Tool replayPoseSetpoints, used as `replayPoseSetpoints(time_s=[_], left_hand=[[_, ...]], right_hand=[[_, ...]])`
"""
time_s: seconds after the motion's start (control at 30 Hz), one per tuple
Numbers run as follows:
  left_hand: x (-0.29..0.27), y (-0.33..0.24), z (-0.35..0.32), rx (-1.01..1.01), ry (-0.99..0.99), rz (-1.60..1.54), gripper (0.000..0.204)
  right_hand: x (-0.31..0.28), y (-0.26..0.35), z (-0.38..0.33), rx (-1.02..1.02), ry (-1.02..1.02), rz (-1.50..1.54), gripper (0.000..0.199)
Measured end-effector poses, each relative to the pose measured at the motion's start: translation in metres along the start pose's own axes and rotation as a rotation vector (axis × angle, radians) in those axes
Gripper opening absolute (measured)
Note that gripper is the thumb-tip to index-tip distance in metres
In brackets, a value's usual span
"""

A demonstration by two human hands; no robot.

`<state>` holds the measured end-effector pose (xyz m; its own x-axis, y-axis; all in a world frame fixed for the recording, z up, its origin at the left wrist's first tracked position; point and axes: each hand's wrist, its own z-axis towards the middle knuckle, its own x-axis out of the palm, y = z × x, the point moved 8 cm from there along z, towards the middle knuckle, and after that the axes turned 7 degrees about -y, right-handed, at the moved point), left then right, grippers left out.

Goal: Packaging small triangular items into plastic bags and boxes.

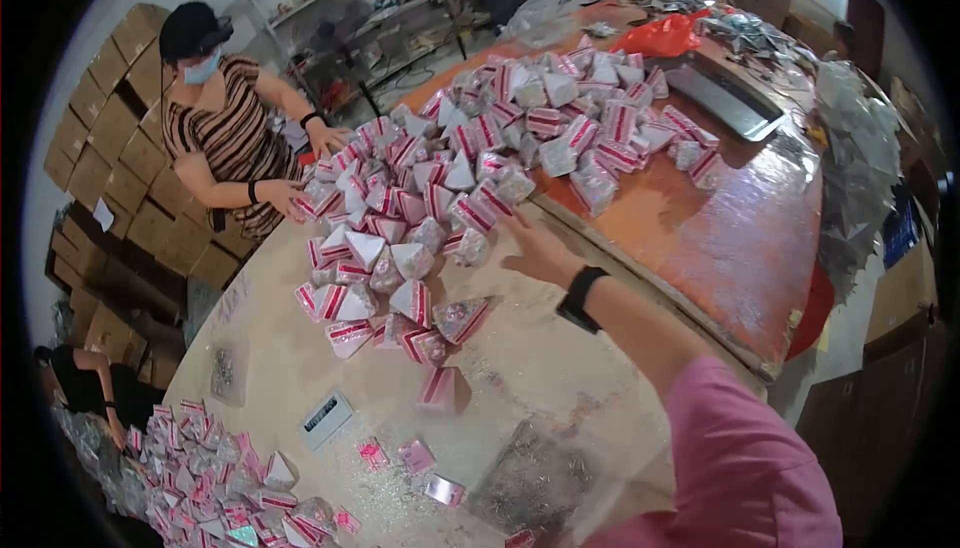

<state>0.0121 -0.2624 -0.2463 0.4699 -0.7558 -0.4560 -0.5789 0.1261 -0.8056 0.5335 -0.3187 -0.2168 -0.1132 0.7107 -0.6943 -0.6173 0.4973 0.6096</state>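
Observation:
My right hand (542, 250) reaches in from the lower right, in a pink sleeve with a black band on the wrist. Its fingers are spread, with the fingertips at the edge of a large heap of small clear packets (410, 203) with pink-and-white header cards. The nearest packet (514, 183) is beside the fingertips, and I cannot tell whether they touch. No packet shows in the palm. Apart from the heap, a slightly blurred packet (436, 388) stands on the pale table (570, 358). My left hand is out of view.
Across the heap, a masked person (235, 133) has both hands at the packets. A second packet pile (205, 478) lies lower left, near another worker (90, 383). Also about are a metal tray (725, 98), a red bag (665, 35), a small white device (326, 420) and stacked cartons (125, 148).

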Motion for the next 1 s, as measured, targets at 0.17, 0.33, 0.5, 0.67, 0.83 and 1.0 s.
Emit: replayPoseSetpoints(time_s=[0.17,0.33,0.5,0.67,0.83,1.0], left_hand=[[0.016,-0.033,-0.001,0.173,0.095,0.031,0.017],[0.038,-0.035,-0.007,0.027,0.152,-0.121,0.018],[0.077,-0.047,-0.013,-0.206,0.184,-0.187,0.018],[0.147,-0.079,-0.011,-0.241,0.26,-0.218,0.021],[0.186,-0.12,-0.004,-0.217,0.309,-0.122,0.025],[0.2,-0.126,0.005,-0.23,0.24,-0.332,0.026]], right_hand=[[-0.148,-0.091,-0.069,0.156,-0.246,-0.073,0.061],[-0.274,-0.212,-0.133,0.398,-0.519,-0.049,0.068],[-0.299,-0.269,-0.122,0.497,-0.522,-0.138,0.072],[-0.283,-0.32,-0.079,0.505,-0.544,0.426,0.07],[-0.283,-0.365,-0.034,0.509,-0.566,0.824,0.071],[-0.239,-0.348,0.017,0.301,-0.556,0.272,0.066]])
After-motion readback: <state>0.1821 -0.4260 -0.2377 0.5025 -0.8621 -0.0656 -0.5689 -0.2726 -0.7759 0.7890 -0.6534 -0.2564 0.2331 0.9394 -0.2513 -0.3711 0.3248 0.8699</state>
